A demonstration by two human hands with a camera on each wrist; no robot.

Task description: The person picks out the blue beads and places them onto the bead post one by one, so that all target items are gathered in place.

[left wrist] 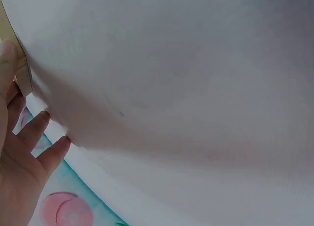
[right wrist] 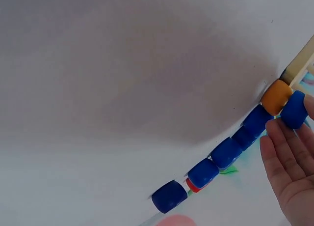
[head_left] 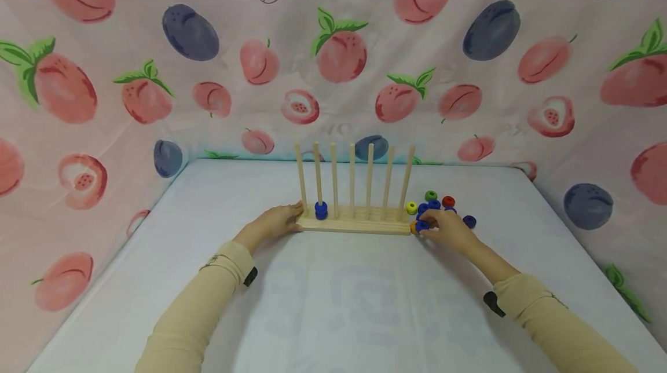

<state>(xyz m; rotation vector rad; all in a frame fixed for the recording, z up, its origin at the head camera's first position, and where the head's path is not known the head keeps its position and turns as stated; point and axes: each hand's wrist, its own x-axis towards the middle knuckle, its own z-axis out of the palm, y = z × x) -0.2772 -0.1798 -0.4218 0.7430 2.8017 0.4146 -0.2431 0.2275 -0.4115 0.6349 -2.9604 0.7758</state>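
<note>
A: Status of right hand (head_left: 449, 229)?
B: Pinched a glossy blue ring bead (head_left: 421, 225) beside the orange bead (head_left: 414, 227), at the peg rack's (head_left: 354, 223) right end.
A: Left hand (head_left: 278, 220)?
B: Fingers straight, rested against the rack's left end, near the table's (head_left: 333, 303) far edge.

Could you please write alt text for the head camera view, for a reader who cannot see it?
A person's right hand pinches a blue bead from loose coloured beads beside a wooden peg rack, while the left hand rests on the rack's left end. One peg carries blue beads; all sit on a white table.
</note>
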